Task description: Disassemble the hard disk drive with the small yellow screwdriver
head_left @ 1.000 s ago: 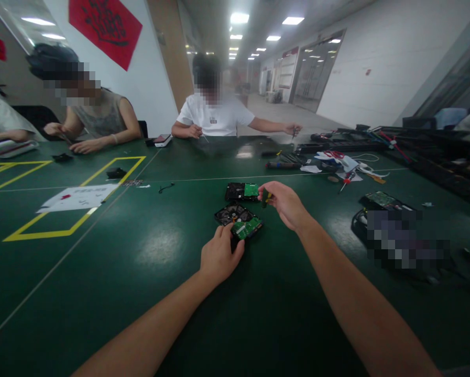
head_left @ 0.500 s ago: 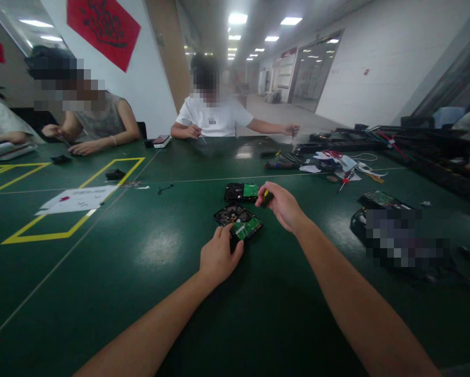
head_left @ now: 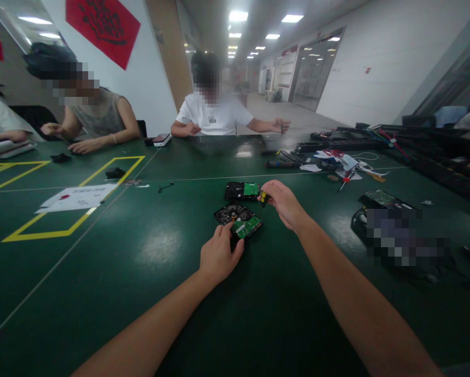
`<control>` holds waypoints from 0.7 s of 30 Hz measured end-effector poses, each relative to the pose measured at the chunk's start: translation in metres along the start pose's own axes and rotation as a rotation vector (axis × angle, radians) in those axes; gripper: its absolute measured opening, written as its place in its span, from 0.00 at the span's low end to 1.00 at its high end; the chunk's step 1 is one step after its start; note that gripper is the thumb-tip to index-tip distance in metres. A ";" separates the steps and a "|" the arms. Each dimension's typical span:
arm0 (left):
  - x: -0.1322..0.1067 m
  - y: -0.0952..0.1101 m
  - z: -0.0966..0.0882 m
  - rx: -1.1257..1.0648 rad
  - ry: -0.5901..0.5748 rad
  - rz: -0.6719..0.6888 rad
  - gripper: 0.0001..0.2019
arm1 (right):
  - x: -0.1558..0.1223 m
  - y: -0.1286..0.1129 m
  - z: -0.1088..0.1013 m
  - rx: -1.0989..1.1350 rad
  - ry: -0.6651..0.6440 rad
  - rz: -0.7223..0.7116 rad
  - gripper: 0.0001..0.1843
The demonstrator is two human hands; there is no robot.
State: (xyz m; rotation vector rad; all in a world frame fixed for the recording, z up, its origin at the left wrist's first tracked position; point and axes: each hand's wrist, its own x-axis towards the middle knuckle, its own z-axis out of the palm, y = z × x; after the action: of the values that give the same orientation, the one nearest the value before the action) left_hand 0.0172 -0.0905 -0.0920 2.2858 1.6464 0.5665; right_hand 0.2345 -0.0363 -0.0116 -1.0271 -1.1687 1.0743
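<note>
A hard drive [head_left: 238,215] with a green circuit board lies angled on the table before me. My left hand [head_left: 218,255] grips its near corner between thumb and fingers. Just behind it lies a second hard drive [head_left: 233,190], black with a green board on its right part. My right hand [head_left: 285,203] is closed round a short yellow-and-black screwdriver handle [head_left: 263,198], held above the table by the right ends of both drives. The tool's shaft cannot be made out.
Across the green table [head_left: 172,293] sit co-workers, one in a white shirt [head_left: 211,118]. At the right are a circuit-board device [head_left: 384,199], a red-handled screwdriver [head_left: 348,178], cables and dark frames. A paper sheet [head_left: 75,198] and yellow tape lines lie at left.
In my right hand the screwdriver handle has turned more upright, and the hand has shifted very slightly. My left hand and both hard drives have stayed put.
</note>
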 end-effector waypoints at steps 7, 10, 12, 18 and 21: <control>0.000 -0.001 0.000 0.002 0.009 0.012 0.27 | -0.006 -0.008 0.001 -0.080 -0.207 -0.013 0.14; 0.000 -0.001 0.001 -0.002 0.015 0.009 0.27 | -0.008 -0.010 0.002 -0.113 -0.198 -0.033 0.14; 0.000 -0.001 0.001 -0.001 0.016 0.007 0.27 | -0.009 -0.010 0.003 -0.122 -0.174 -0.034 0.14; 0.000 0.000 0.000 0.005 0.008 0.007 0.27 | -0.009 -0.011 0.002 -0.132 -0.194 -0.033 0.14; 0.000 0.001 -0.002 0.003 0.003 0.003 0.27 | -0.008 -0.011 0.002 -0.157 -0.182 -0.030 0.16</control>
State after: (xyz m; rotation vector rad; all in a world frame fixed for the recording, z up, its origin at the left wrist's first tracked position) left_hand 0.0176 -0.0914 -0.0901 2.2908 1.6472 0.5685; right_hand 0.2331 -0.0462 -0.0025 -1.0444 -1.4299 1.0828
